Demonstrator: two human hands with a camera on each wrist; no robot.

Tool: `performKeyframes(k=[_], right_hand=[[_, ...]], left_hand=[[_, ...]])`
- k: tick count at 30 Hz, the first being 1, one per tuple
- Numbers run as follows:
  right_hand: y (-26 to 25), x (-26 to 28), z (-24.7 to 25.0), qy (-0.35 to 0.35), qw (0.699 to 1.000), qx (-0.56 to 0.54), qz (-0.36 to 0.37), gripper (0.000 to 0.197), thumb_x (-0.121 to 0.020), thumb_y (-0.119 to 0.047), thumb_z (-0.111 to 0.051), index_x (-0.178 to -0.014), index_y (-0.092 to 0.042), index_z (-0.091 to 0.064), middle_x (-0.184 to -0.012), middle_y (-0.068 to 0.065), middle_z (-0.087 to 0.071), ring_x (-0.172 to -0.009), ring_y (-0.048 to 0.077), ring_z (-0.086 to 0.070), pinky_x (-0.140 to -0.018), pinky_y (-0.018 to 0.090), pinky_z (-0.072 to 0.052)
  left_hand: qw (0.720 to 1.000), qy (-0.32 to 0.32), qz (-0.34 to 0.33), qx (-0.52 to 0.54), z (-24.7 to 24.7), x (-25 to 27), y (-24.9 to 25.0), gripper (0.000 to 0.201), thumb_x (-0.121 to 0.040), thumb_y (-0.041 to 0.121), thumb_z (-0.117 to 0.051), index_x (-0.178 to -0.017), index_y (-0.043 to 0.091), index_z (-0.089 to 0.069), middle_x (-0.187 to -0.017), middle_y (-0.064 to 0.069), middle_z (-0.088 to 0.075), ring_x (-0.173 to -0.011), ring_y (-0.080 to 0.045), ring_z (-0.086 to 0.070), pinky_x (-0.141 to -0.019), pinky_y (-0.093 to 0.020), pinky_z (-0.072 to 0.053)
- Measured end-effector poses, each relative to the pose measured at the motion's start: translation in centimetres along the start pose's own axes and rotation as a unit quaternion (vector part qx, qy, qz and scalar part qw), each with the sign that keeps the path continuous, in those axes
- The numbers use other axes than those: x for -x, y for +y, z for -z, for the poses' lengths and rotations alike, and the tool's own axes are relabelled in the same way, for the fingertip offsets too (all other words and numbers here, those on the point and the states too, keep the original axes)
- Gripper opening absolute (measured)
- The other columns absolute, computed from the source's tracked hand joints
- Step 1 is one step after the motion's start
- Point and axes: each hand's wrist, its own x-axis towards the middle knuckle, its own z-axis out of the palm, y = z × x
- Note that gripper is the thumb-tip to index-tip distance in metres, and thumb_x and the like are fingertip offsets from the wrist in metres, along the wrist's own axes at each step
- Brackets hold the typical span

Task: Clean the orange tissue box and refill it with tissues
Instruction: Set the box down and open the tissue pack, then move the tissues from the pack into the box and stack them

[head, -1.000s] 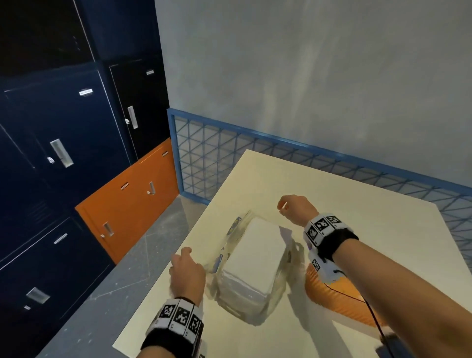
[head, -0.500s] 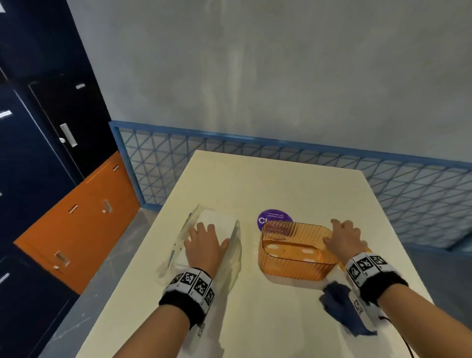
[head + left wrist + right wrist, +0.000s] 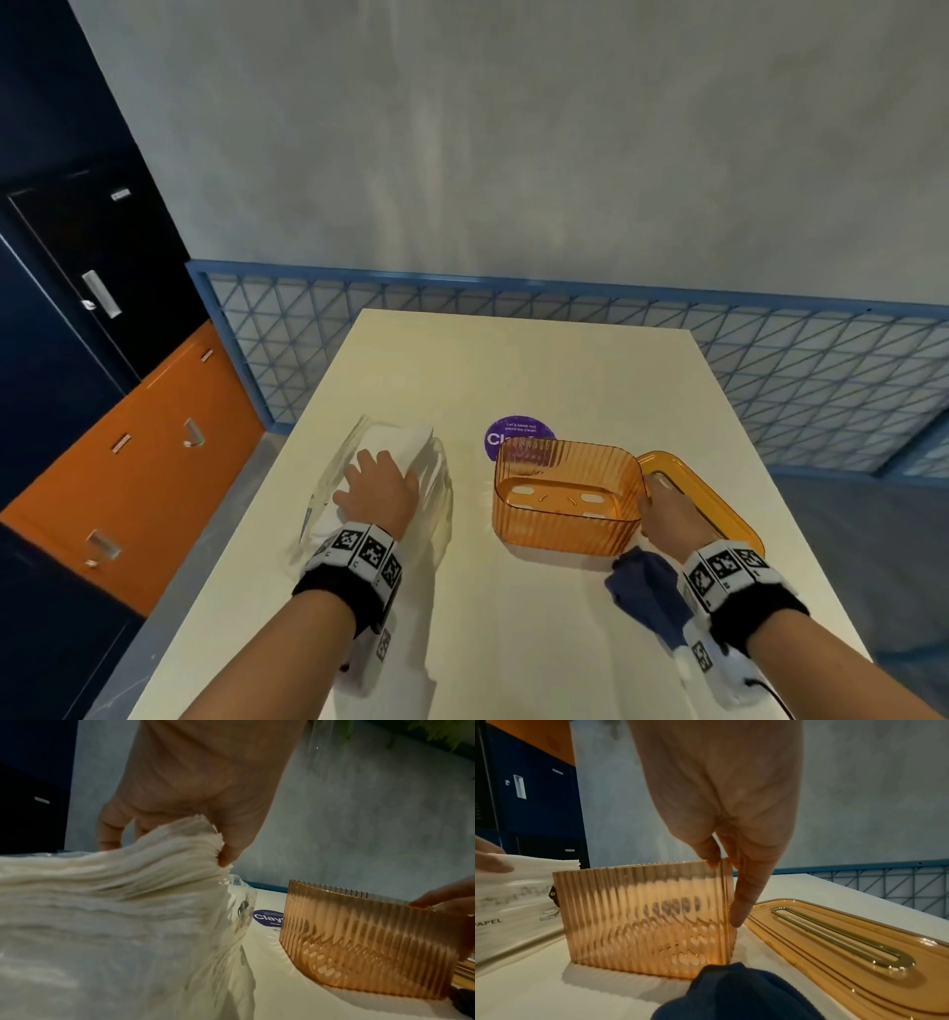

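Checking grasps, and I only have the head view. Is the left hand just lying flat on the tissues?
Observer: No. In the left wrist view the left hand grips the top of the tissues, with the thumb hooked under their raised edge.
Operator: Is the right hand on the box or the lid?
Observer: The box. The right hand pinches its end wall, thumb at the rim and one finger straight down the outside.
Operator: And the lid?
Observer: The lid lies flat on the table beside the box. Its long slot is rimmed in gold.
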Motion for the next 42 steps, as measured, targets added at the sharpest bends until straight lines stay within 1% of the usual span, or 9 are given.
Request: performKeyframes(k=[9, 16, 21, 24, 28, 32, 35, 38, 42], right_hand=[[-0.3, -0.1, 0.2, -0.012, 1.0, 0.025, -0.005, 0.017, -0.099, -0.012, -0.03, -0.096, -0.012, -0.047, -0.091, 0.008, -0.055, -0.08, 0.022, -0.054, -0.066, 0.027, -0.041], [-0.4, -0.5, 0.3, -0.029, 0.998, 0.057, -0.011, 0.012, -0.098, -0.009, -0.031, -0.095, -0.011, -0.042, -0.092, 0.008, -0.054, -0.08, 0.022, -0.054, -0.061, 0.024, -0.039], [-0.6, -0.3, 0.5, -0.028, 0.997, 0.077, -0.004, 0.015, -0.098, -0.009, -0.033, -0.098, -0.009, -0.048, -0.089, 0.006, -0.053, -0.079, 0.02, -0.052, -0.051, 0.018, -0.032], [-0.5, -0.5, 0.4, -0.032, 0.996, 0.083, -0.002, 0.02, -0.099, -0.009, -0.033, -0.108, -0.005, -0.05, -0.091, 0.007, -0.051, -0.08, 0.019, -0.051, -0.057, 0.02, -0.035], [-1.0, 0.0, 1.1, -0.04, 0.996, 0.082, -0.013, 0.016, -0.098, -0.009, -0.034, -0.088, -0.008, -0.046, -0.081, 0.004, -0.052, -0.084, 0.022, -0.053, -0.064, 0.027, -0.045], [-3.5, 1.4, 2.3, -0.001, 0.989, 0.146, 0.033, 0.03, -0.098, -0.014, -0.036, -0.123, -0.001, -0.048, -0.124, 0.015, -0.05, -0.116, 0.03, -0.05, -0.093, 0.034, -0.044], [-7.7, 3.0, 2.8, -0.008, 0.994, 0.085, 0.07, 0.036, -0.099, -0.026, -0.037, -0.129, -0.007, -0.046, -0.126, 0.013, -0.054, -0.11, 0.024, -0.055, -0.085, 0.03, -0.046], [-13.0, 3.8, 2.2, -0.127, 0.985, -0.094, 0.068, 0.051, -0.099, -0.042, -0.032, -0.116, 0.0, -0.056, -0.099, 0.013, -0.066, -0.075, 0.021, -0.061, -0.064, 0.028, -0.049], [-18.1, 4.1, 1.2, -0.309, 0.876, -0.369, -0.015, 0.066, -0.09, -0.064, -0.033, -0.109, -0.004, -0.052, -0.099, 0.019, -0.066, -0.078, 0.033, -0.068, -0.061, 0.033, -0.056]], left_hand=[[1.0, 0.001, 0.001, -0.007, -0.6, -0.2, 0.5, 0.029, -0.097, 0.013, -0.035, -0.125, 0.009, -0.042, -0.128, -0.012, -0.045, -0.119, -0.03, -0.045, -0.092, -0.044, -0.044], [0.995, -0.034, -0.006, -0.099, -1.1, 0.0, 1.4, 0.066, -0.088, 0.014, -0.053, -0.143, 0.015, -0.018, -0.138, -0.015, -0.039, -0.119, -0.033, -0.046, -0.089, -0.046, -0.048], [0.996, -0.009, -0.008, -0.088, -1.2, -0.5, 1.6, 0.041, -0.091, 0.005, -0.045, -0.131, 0.006, -0.033, -0.128, -0.017, -0.051, -0.114, -0.035, -0.053, -0.091, -0.049, -0.049], [0.996, -0.002, -0.02, -0.084, -1.0, -0.5, 1.2, 0.034, -0.092, 0.004, -0.043, -0.126, 0.004, -0.038, -0.123, -0.016, -0.055, -0.109, -0.034, -0.057, -0.088, -0.047, -0.051], [0.993, 0.005, -0.048, -0.105, -0.6, -0.2, 0.9, 0.031, -0.093, 0.005, -0.042, -0.124, 0.005, -0.04, -0.122, -0.014, -0.056, -0.11, -0.03, -0.059, -0.089, -0.041, -0.051], [0.986, 0.044, -0.083, -0.139, 1.3, 0.5, 0.7, 0.028, -0.094, 0.004, -0.038, -0.122, 0.006, -0.042, -0.115, -0.009, -0.062, -0.103, -0.025, -0.064, -0.08, -0.033, -0.051], [0.98, 0.118, -0.109, -0.116, 3.2, 1.2, 0.7, 0.024, -0.091, -0.004, -0.043, -0.113, 0.003, -0.048, -0.098, -0.011, -0.067, -0.085, -0.028, -0.068, -0.064, -0.033, -0.05], [0.949, 0.229, -0.194, -0.094, 5.1, 2.0, 0.5, 0.022, -0.07, -0.008, -0.07, -0.08, 0.005, -0.057, -0.063, -0.009, -0.063, -0.046, -0.027, -0.061, -0.041, -0.025, -0.033], [0.903, 0.276, -0.31, -0.107, 5.8, 3.2, -0.7, 0.033, -0.062, -0.004, -0.077, -0.087, 0.012, -0.061, -0.078, -0.006, -0.07, -0.065, -0.025, -0.068, -0.065, -0.035, -0.054]])
